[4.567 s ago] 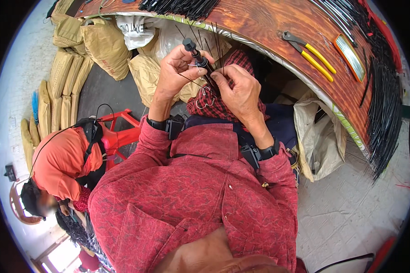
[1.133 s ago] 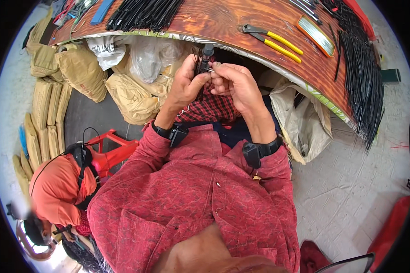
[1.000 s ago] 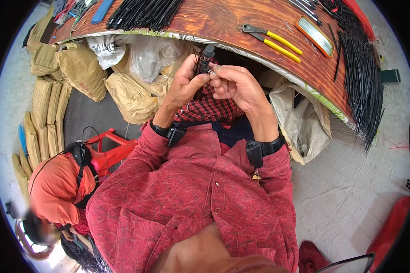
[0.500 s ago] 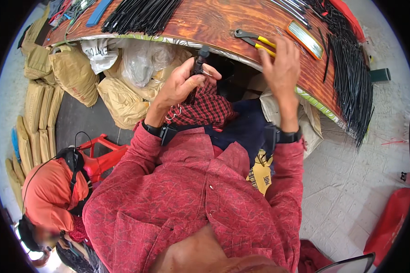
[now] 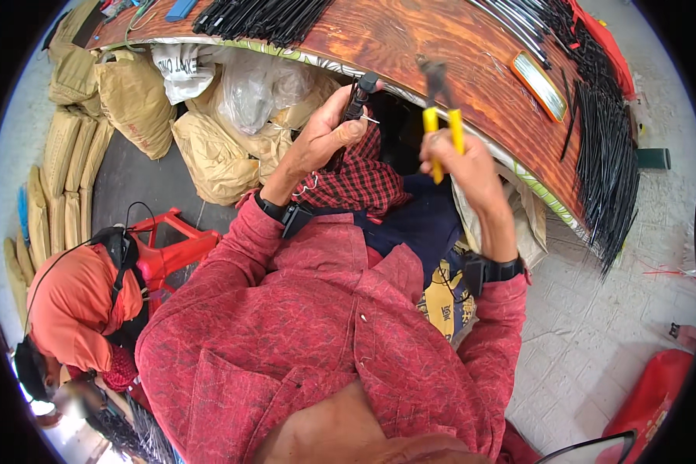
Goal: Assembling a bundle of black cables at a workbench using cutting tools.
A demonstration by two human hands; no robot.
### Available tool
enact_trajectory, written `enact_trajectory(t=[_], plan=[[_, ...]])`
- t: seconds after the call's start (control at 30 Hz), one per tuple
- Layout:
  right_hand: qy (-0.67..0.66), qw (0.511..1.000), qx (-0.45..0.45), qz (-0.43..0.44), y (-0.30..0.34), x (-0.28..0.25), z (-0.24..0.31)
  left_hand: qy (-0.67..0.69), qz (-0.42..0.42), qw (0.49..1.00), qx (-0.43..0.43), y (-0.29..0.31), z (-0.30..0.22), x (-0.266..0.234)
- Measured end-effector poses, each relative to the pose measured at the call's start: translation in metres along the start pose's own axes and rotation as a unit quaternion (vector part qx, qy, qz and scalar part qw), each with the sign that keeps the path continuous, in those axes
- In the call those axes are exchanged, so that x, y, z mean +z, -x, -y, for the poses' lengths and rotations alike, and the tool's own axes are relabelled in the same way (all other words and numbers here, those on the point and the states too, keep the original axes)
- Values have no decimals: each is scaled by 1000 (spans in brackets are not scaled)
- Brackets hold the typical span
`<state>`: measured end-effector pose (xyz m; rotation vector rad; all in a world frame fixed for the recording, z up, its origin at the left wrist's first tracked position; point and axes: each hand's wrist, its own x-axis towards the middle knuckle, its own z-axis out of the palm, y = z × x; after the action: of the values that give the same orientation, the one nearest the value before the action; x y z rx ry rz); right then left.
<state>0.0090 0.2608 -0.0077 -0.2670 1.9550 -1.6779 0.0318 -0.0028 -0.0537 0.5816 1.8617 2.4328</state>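
Note:
My left hand (image 5: pixel 326 133) is closed around a dark rod-like part (image 5: pixel 359 97) with a thicker black cap at its upper end. A thin pale pin juts out from it beside my thumb. To the right, my right hand (image 5: pixel 465 164) grips a pair of pliers (image 5: pixel 444 116) by the yellow handles. The dark jaws point up over the table edge, blurred by motion, and stand apart from the rod. Red-and-black checked cloth (image 5: pixel 363 182) lies below my left hand.
Ahead is a wooden table (image 5: pixel 387 39) carrying bundles of thin black rods (image 5: pixel 267 19), more black rods (image 5: pixel 611 170) at the right, and an orange-rimmed mirror-like piece (image 5: pixel 538 85). Paper and plastic bags (image 5: pixel 216 158) sit under its edge. Another person (image 5: pixel 81 301) is at the lower left.
My right hand has picked the pliers up off the table and brought them nearer to me. My left hand, still holding the dark part, has shifted slightly right.

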Motion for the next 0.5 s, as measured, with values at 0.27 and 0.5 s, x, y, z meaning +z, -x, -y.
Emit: enact_trajectory(t=[0.27,0.5], plan=[[132,985,-97,52,14,26,-8,42,-1,999,-32,2,4,-11],[337,928,-153,51,17,21,10,31,19,998,-49,3,5,-13]])
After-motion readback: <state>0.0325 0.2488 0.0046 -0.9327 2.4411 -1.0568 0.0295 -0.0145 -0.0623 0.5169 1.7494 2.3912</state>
